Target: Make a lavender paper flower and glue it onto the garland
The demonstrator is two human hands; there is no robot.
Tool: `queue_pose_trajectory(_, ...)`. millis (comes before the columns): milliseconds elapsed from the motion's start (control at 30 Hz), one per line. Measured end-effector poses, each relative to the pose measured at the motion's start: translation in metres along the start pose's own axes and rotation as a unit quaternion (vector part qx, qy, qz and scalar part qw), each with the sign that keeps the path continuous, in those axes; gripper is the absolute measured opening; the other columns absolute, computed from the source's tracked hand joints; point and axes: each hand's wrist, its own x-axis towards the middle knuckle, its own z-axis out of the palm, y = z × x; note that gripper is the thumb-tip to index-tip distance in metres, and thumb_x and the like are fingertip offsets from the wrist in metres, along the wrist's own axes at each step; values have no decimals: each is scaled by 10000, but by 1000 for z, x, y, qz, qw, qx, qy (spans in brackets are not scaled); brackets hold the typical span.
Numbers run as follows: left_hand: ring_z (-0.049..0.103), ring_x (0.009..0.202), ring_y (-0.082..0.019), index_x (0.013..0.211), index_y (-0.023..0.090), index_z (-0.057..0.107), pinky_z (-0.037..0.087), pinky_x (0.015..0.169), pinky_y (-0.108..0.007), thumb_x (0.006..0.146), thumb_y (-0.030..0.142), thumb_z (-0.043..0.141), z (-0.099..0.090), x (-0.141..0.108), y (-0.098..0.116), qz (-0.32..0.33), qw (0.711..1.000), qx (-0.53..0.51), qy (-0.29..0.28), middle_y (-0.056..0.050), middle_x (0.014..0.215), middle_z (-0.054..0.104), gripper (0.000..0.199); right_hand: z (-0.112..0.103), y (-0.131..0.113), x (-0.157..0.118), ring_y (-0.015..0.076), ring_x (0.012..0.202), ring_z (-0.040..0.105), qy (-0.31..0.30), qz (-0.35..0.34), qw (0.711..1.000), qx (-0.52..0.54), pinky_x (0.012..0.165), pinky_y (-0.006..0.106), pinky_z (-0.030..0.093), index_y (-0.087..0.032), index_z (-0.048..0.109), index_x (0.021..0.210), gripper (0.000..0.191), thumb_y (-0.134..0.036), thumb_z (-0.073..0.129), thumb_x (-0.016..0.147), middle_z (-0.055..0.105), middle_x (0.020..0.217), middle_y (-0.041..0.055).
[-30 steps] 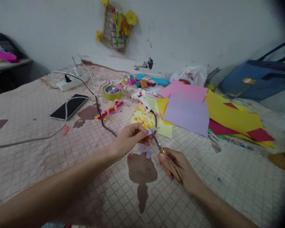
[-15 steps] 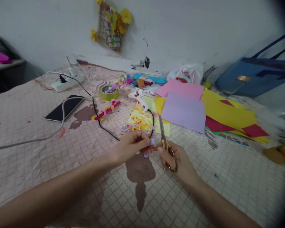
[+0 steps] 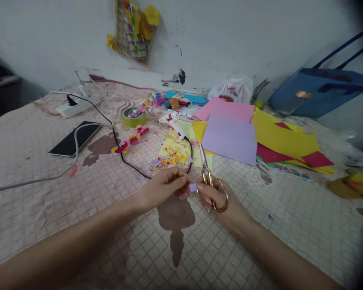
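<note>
A small strip of purple paper (image 3: 193,187) spans the gap between my two hands. My left hand (image 3: 169,186) is closed in a pinch at the strip's left end, and another purple bit shows under its fingers. My right hand (image 3: 219,199) grips gold-handled scissors (image 3: 206,171), their blades pointing up and away from me. Its thumb and fingertips reach the strip's right end; whether they pinch it I cannot tell. Just beyond my hands, many tiny yellow, pink and purple paper scraps (image 3: 175,156) lie heaped on a pale yellow sheet (image 3: 207,160).
A white glue gun (image 3: 177,128) lies behind the scraps, its black cord running beside my left hand. Left are a decorated red stick (image 3: 131,139), a tape roll (image 3: 134,117) and a phone (image 3: 75,139). Purple (image 3: 230,139) and yellow sheets (image 3: 287,139) and white string (image 3: 261,172) lie right.
The purple strip has gone from jutting out of my left fingertips to lying between both hands. The scissors have turned slightly in my right hand. The whole view has shifted a little.
</note>
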Motion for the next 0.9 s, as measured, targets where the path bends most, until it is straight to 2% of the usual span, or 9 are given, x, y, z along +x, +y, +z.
queue_pose_trajectory(133,549,797,-131,920,137,578,443,710,-249,747,243,621,1,-2,4,86,994,59,-17,-57,899,592,207,2,-1,1,59,374,276,-56,51,990,120,398,208,240,-186,441,633,216,-306,567,760,313,452,-95)
queue_pose_trajectory(233,544,791,-134,826,131,605,427,728,-252,761,256,602,1,-3,6,86,992,85,-28,-52,855,594,141,3,0,1,53,361,277,-90,75,985,129,396,207,235,-185,429,611,246,-319,575,758,305,442,-97)
queue_pose_trajectory(300,537,721,-121,781,124,595,422,679,-243,770,279,589,0,-2,6,63,995,75,-18,-40,777,590,155,2,0,1,57,364,305,-70,65,991,93,397,211,244,-184,422,588,287,-344,559,784,334,439,-86)
queue_pose_trajectory(433,495,610,-92,763,116,565,390,586,-220,779,290,573,-2,-1,5,24,998,58,-12,-18,680,566,175,0,-3,-1,68,376,356,9,8,1000,-21,401,214,268,-172,503,651,282,-391,520,829,394,433,-70)
queue_pose_trajectory(533,490,615,-91,781,114,569,380,573,-213,769,280,582,-2,-1,3,18,997,80,-13,-13,685,557,166,0,-8,-2,78,377,371,12,-10,996,-92,392,207,287,-175,531,690,247,-396,551,799,415,419,-71)
queue_pose_trajectory(667,520,656,-108,797,124,577,396,594,-222,758,289,590,0,-2,1,19,995,101,-20,-23,721,579,170,1,-11,-3,86,375,383,12,3,984,-177,383,205,311,-176,532,678,213,-371,578,753,434,415,-70)
queue_pose_trajectory(900,492,652,-99,792,112,570,393,602,-218,783,251,559,1,-2,2,37,994,106,-5,-19,714,557,139,-1,-8,-3,86,393,403,15,-12,980,-198,401,201,322,-172,538,709,165,-313,521,792,451,430,-65)
